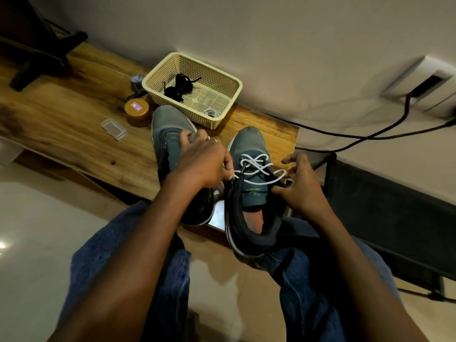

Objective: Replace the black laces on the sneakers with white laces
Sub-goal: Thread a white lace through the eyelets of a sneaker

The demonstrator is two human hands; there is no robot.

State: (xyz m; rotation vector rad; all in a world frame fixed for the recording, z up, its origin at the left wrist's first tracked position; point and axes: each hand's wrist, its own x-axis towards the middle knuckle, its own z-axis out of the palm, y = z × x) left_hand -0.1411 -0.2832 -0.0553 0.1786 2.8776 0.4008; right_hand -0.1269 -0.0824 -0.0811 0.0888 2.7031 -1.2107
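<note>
Two grey sneakers stand on the wooden table's near edge. The right sneaker (251, 193) has a white lace (259, 169) threaded through its lower eyelets. My left hand (209, 161) pinches one end of that lace at the shoe's left side. My right hand (298, 183) holds the lace loop at the shoe's right side between thumb and fingers. The left sneaker (170, 134) lies partly hidden under my left hand and shows no lace. Black laces (179, 87) lie bunched in a cream plastic basket (229, 95) behind the shoes.
A brown round tin (137, 111) and a small clear plastic box (114, 129) sit left of the shoes. Black cables (370, 134) run from a wall socket at the right. A dark stand (42, 53) occupies the table's far left. My jeans-clad knees (308, 280) are below.
</note>
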